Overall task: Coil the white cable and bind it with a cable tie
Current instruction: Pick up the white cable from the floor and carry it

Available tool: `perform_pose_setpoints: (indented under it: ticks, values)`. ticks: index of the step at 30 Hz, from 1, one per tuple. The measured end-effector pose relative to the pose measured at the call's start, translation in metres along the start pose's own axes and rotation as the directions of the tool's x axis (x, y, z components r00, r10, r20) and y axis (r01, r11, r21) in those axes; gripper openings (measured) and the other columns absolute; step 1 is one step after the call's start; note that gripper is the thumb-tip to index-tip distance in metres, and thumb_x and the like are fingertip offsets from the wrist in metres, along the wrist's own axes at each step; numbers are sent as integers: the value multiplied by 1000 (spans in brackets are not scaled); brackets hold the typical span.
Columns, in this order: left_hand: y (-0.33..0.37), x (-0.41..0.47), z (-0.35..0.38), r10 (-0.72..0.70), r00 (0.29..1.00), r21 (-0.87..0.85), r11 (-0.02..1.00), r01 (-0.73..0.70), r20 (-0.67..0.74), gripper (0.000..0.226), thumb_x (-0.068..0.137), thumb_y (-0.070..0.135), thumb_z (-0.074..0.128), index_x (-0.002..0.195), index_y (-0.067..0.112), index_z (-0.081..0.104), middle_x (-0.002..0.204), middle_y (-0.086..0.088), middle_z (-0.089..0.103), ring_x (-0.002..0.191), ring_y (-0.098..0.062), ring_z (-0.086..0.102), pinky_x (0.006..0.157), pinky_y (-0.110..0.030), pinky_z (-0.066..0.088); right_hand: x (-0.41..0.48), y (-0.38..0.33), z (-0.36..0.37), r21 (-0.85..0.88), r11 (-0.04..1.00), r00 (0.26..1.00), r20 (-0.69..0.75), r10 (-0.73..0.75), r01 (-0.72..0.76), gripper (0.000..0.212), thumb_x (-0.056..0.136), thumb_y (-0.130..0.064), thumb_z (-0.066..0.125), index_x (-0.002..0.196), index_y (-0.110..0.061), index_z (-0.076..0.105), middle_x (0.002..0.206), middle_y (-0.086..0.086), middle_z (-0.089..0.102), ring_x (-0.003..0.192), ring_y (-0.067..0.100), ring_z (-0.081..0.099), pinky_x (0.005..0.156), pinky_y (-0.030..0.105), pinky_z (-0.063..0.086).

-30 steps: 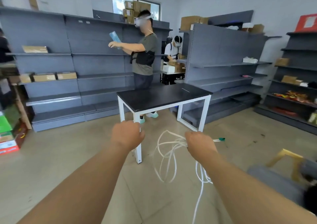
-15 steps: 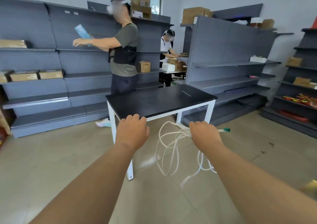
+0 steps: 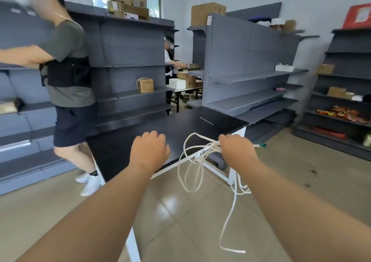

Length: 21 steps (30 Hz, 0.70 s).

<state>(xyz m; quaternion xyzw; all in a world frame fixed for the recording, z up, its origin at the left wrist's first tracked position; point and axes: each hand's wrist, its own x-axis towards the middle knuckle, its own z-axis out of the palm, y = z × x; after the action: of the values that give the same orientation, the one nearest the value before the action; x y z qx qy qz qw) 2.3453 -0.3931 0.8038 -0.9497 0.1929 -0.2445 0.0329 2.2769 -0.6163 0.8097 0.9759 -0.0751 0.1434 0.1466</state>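
Left grip (image 3: pixel 149 151), a bare hand: fingers curled under, nothing visible in it, above the black-topped, white-framed table (image 3: pixel 112 155). Thin white strip (image 3: pixel 206 120) lies on the table's far part. Long white cable (image 3: pixel 210 147): loose loops hang past the table's edge, clenched in the right grip (image 3: pixel 237 153). A green-tipped end (image 3: pixel 262 145) sticks out to its right.

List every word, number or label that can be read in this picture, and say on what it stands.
No text here can be read.
Cartons by the window: labels blurred.
Small carton, centre left: print too small.
Red box, top right: white label blurred.
White sticker, centre top: too small.
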Motion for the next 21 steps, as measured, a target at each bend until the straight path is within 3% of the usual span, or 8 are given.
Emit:
perform_pose_setpoints:
  ticks: [10, 16, 21]
  values:
    - [-5, 143, 66, -24, 999, 64, 998, 22, 22, 31, 95, 38, 35, 102, 15, 54, 106, -5, 58, 99, -24, 54, 86, -35, 40, 178, 41, 28, 69, 997, 994, -107, -27, 34, 20, 91, -14, 54, 110, -10, 50, 108, 10, 62, 98, 29, 59, 69, 34, 40]
    - [-18, 240, 84, -186, 981, 107, 976, 190, -46, 32, 93, 38, 40, 103, 12, 58, 106, -8, 61, 101, -28, 55, 85, -39, 42, 316, 57, 15, 125, 980, 963, -240, -124, 157, 19, 89, -8, 55, 108, -9, 53, 106, 13, 62, 97, 32, 60, 67, 37, 43]
    - [-40, 297, 86, -320, 942, 157, 930, 332, -100, 33, 92, 35, 41, 103, 8, 58, 106, -12, 60, 102, -32, 54, 85, -39, 41, 416, 48, -7, 137, 935, 880, -404, -249, 328, 20, 89, -6, 51, 109, -7, 52, 109, 16, 62, 98, 35, 60, 69, 37, 44]
